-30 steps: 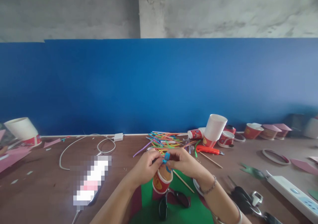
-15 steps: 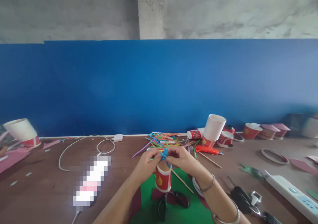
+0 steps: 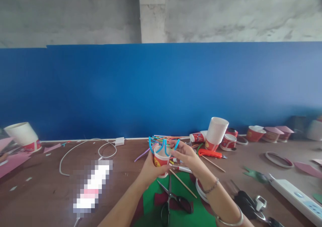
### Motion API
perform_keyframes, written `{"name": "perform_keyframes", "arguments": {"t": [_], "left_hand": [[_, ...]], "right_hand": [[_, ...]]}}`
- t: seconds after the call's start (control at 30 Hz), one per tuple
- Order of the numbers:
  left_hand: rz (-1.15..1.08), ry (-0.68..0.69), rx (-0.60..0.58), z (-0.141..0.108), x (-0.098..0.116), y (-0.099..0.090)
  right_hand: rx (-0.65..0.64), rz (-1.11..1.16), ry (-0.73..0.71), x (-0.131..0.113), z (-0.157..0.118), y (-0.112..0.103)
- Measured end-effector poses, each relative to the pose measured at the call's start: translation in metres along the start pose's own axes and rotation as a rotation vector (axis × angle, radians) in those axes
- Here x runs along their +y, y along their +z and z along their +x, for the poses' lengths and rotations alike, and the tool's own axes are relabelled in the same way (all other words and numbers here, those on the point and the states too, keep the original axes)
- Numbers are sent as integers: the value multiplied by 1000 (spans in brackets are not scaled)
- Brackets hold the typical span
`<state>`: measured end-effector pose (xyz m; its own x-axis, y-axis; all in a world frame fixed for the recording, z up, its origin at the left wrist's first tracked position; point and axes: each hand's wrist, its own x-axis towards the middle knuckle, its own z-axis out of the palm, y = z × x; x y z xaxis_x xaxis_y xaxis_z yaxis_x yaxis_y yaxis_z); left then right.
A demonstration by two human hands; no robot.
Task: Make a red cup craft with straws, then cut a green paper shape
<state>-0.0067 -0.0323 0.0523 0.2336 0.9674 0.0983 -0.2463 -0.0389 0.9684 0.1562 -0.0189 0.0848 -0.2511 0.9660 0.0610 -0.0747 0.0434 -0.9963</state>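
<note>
My left hand [image 3: 151, 170] is wrapped round a red and white paper cup [image 3: 161, 161], held upright above a green sheet [image 3: 156, 212]. Several bent blue strips [image 3: 164, 146] stick up and outward from the cup's rim; whether they are straws or pipe cleaners I cannot tell. At the rim's right side, the thumb and fingers of my right hand [image 3: 184, 154] pinch one of these strips. Black-handled scissors [image 3: 170, 195] lie spread on the sheet below the cup, with a thin wooden stick [image 3: 183, 184] beside them.
Behind the cup lies a pile of coloured strips [image 3: 173, 138]. To the right are stacked paper cups [image 3: 216, 133], an orange utility knife [image 3: 211, 153], a white tape roll [image 3: 202, 190] and a power strip [image 3: 297, 196]. On the left a white cable [image 3: 61, 163] loops across the table.
My hands held the blue strips bunched together above the cup; now the strips are spread outward. The cup has been lifted, my left hand has moved round it, and the scissors' blades show.
</note>
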Motion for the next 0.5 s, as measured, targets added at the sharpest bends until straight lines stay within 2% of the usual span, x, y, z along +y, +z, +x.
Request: {"name": "perform_keyframes", "arguments": {"t": [0.2,0.37,0.5], "left_hand": [[32,43,137,8,-14,-7],[81,32,307,21,-31,-22],[153,177,505,31,-44,-38]], "right_hand": [[-17,-112,-19,2,1,-3],[38,-251,31,9,7,-8],[6,-320,54,13,8,-8]]}}
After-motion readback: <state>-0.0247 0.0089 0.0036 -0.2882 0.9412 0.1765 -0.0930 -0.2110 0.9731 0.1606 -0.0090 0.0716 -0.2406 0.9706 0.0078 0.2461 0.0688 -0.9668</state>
